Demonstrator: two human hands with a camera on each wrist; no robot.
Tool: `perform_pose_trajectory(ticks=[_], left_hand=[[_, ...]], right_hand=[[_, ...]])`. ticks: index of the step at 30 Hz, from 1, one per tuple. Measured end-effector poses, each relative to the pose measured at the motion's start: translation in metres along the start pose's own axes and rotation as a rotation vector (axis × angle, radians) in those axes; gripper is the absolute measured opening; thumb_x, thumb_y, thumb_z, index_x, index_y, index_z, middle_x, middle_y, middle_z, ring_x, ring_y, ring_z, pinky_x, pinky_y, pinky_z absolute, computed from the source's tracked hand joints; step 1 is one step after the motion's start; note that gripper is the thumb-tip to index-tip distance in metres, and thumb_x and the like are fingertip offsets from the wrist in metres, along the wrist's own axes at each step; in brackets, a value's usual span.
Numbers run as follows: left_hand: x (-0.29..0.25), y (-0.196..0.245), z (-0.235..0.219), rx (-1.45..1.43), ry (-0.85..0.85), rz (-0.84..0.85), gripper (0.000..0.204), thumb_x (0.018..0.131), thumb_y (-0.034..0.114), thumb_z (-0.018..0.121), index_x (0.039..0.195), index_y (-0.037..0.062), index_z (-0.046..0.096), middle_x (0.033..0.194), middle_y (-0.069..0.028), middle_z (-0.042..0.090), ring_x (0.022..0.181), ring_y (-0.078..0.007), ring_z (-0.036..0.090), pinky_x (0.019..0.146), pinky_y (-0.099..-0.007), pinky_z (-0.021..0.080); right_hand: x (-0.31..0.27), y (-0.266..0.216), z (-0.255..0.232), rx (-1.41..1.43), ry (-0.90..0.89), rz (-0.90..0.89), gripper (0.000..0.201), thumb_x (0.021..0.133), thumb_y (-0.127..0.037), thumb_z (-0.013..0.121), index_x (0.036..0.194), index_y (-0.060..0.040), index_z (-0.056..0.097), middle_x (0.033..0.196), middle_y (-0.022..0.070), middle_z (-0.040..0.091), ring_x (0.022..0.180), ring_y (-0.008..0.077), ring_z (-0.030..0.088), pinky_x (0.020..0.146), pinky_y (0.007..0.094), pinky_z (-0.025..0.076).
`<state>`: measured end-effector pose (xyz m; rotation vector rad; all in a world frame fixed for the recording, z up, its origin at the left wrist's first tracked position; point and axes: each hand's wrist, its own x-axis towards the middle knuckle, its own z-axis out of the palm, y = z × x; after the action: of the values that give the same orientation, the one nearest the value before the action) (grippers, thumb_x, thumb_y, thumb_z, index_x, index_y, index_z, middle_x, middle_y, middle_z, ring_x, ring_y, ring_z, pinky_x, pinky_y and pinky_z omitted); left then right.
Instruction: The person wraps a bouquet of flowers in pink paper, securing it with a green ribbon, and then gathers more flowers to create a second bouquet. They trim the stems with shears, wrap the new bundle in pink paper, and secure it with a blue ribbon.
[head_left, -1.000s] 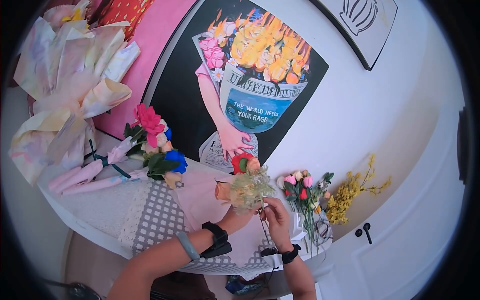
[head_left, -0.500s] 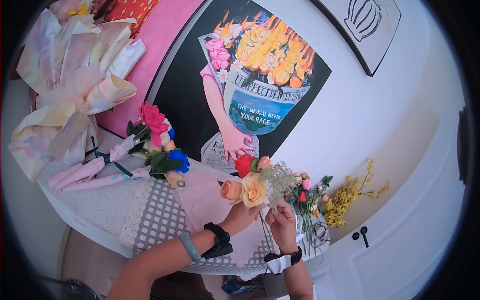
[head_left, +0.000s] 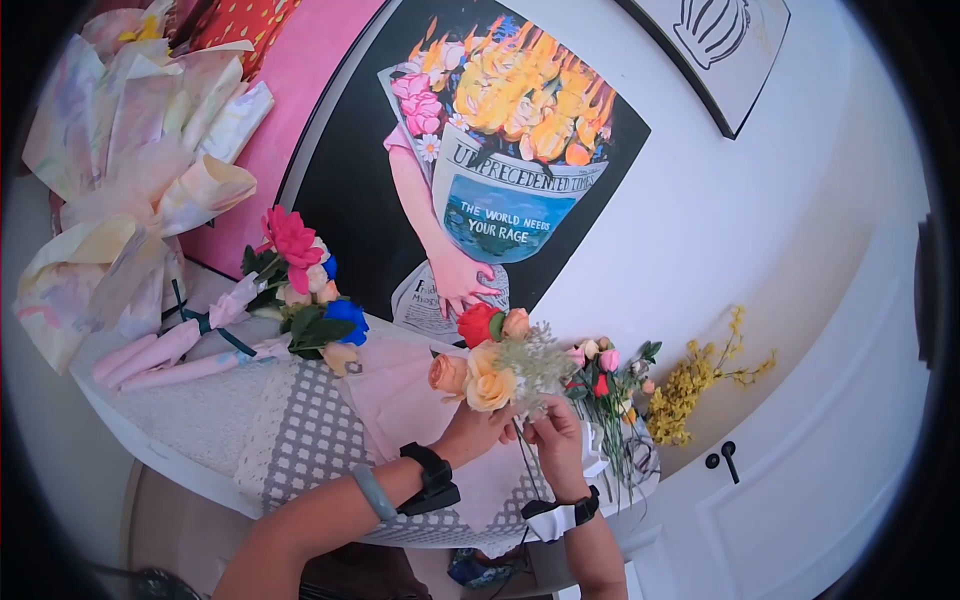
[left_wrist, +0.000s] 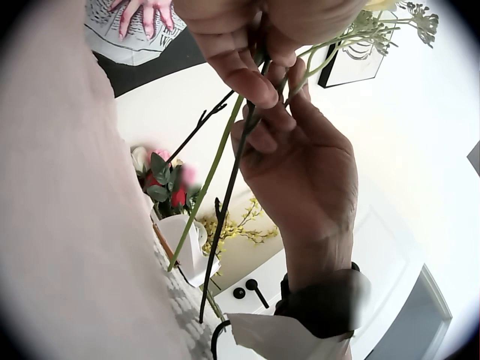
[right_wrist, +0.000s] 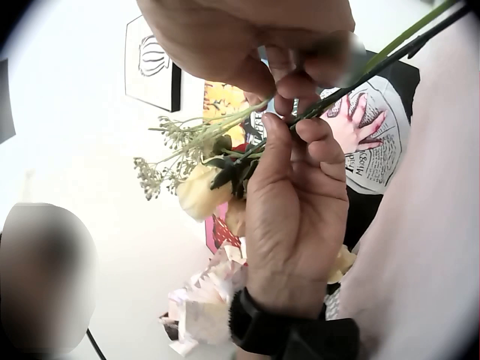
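My left hand (head_left: pixel 474 434) grips the stems of a small bunch: a red rose (head_left: pixel 480 325), a cream-yellow rose (head_left: pixel 490 378) and peach roses (head_left: pixel 448 374). At the bunch's right side, my right hand (head_left: pixel 556 438) pinches the thin stem of a pale filler-flower sprig (head_left: pixel 535 362). Both hands' fingertips meet around the stems in the right wrist view, where the sprig (right_wrist: pixel 180 146) lies beside the cream-yellow rose (right_wrist: pixel 202 193). Long green and dark stems (left_wrist: pixel 225 187) hang below the hands in the left wrist view.
Under the hands lies pink wrapping paper (head_left: pixel 385 395) on a patterned tablecloth (head_left: pixel 310 430). Loose flowers (head_left: pixel 605 385) and yellow sprays (head_left: pixel 690 395) lie at the table's right. Wrapped flowers (head_left: pixel 300 290) and a large paper-wrapped bouquet (head_left: pixel 130 200) stand left. A painting (head_left: pixel 350 230) leans behind.
The sprig, earlier in front of the roses, has shifted to their right side, and the bunch now shows its blooms. My right hand has come in close against the left at the stems.
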<state>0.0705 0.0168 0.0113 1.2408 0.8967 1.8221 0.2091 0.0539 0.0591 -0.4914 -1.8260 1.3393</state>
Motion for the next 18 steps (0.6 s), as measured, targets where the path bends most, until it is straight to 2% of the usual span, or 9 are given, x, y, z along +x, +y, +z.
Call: perform_pose_trajectory(ticks=[1,4,7,10,12,13,14,16,18], left_hand=[[0.0,-0.003,-0.001,0.002,-0.002,-0.002,0.013,0.089,0.011,0.05,0.093,-0.0009,0.052,0.068,-0.0058,0.057,0.053,-0.0112,0.057,0.046,-0.0235,0.047],[0.0,0.002,-0.002,-0.037,-0.012,-0.004,0.011,0.091,0.009,0.047,0.095,0.0011,0.053,0.075,-0.0062,0.057,0.057,-0.0119,0.059,0.048,-0.0233,0.048],[0.001,-0.002,-0.005,0.116,-0.058,-0.032,0.01,0.091,0.009,0.048,0.094,0.0008,0.053,0.076,-0.0069,0.057,0.062,-0.0128,0.059,0.053,-0.0257,0.048],[0.001,-0.013,-0.007,0.453,0.077,0.344,0.012,0.09,0.011,0.049,0.093,0.0007,0.054,0.077,-0.008,0.059,0.069,-0.0145,0.059,0.06,-0.028,0.048],[0.011,-0.048,-0.007,0.596,0.178,0.521,0.014,0.09,0.014,0.05,0.094,0.0007,0.053,0.076,-0.0076,0.058,0.07,-0.0155,0.058,0.062,-0.0291,0.047],[0.013,-0.05,-0.007,0.666,0.23,0.611,0.015,0.09,0.015,0.051,0.095,0.0007,0.052,0.076,-0.0073,0.058,0.071,-0.016,0.057,0.063,-0.0297,0.046],[0.013,-0.051,-0.007,0.618,0.213,0.586,0.016,0.09,0.016,0.051,0.096,0.0009,0.052,0.075,-0.0065,0.057,0.069,-0.0154,0.056,0.062,-0.0292,0.046],[0.004,-0.02,-0.005,0.523,0.178,0.535,0.017,0.09,0.017,0.051,0.096,0.0014,0.051,0.073,-0.0048,0.055,0.065,-0.0141,0.054,0.06,-0.0283,0.045],[-0.002,0.002,-0.004,0.348,0.083,0.278,0.018,0.091,0.018,0.051,0.096,0.0015,0.05,0.072,-0.0035,0.053,0.062,-0.0122,0.052,0.058,-0.0273,0.045]], right_hand=[[0.002,-0.002,0.003,-0.135,0.011,0.0,0.02,0.09,-0.005,0.05,0.109,-0.0043,0.056,0.073,-0.0026,0.051,0.059,0.0054,0.041,0.054,0.0197,0.035],[0.009,-0.009,0.003,-0.288,-0.04,-0.009,0.021,0.089,-0.005,0.051,0.109,-0.0061,0.057,0.075,-0.0032,0.052,0.062,0.0043,0.043,0.055,0.019,0.036],[0.01,0.0,-0.001,-0.311,-0.054,0.009,0.023,0.089,-0.004,0.051,0.111,-0.0055,0.056,0.076,-0.0014,0.054,0.064,0.007,0.048,0.058,0.0221,0.041],[0.006,-0.001,0.006,-0.61,-0.077,-0.146,0.024,0.09,-0.005,0.048,0.113,-0.0043,0.054,0.077,0.0055,0.058,0.067,0.014,0.054,0.062,0.0269,0.045],[0.005,-0.005,0.009,-0.701,-0.067,-0.215,0.023,0.09,-0.006,0.045,0.112,-0.0036,0.053,0.08,0.0107,0.059,0.069,0.0185,0.056,0.064,0.0294,0.045],[0.005,-0.006,0.01,-0.746,-0.063,-0.251,0.023,0.091,-0.006,0.044,0.111,-0.0033,0.053,0.081,0.0132,0.059,0.071,0.0208,0.057,0.065,0.0306,0.046],[0.007,-0.002,0.007,-0.74,-0.066,-0.237,0.022,0.091,-0.006,0.043,0.11,-0.003,0.053,0.08,0.0142,0.058,0.07,0.0219,0.057,0.064,0.0309,0.046],[0.011,0.009,-0.003,-0.727,-0.071,-0.21,0.021,0.091,-0.007,0.042,0.109,-0.0025,0.053,0.079,0.0162,0.057,0.068,0.024,0.057,0.063,0.0314,0.046],[0.011,0.0,0.001,-0.758,-0.082,-0.151,0.019,0.091,-0.006,0.042,0.106,-0.0018,0.053,0.077,0.0153,0.057,0.064,0.0234,0.057,0.061,0.0317,0.046]])
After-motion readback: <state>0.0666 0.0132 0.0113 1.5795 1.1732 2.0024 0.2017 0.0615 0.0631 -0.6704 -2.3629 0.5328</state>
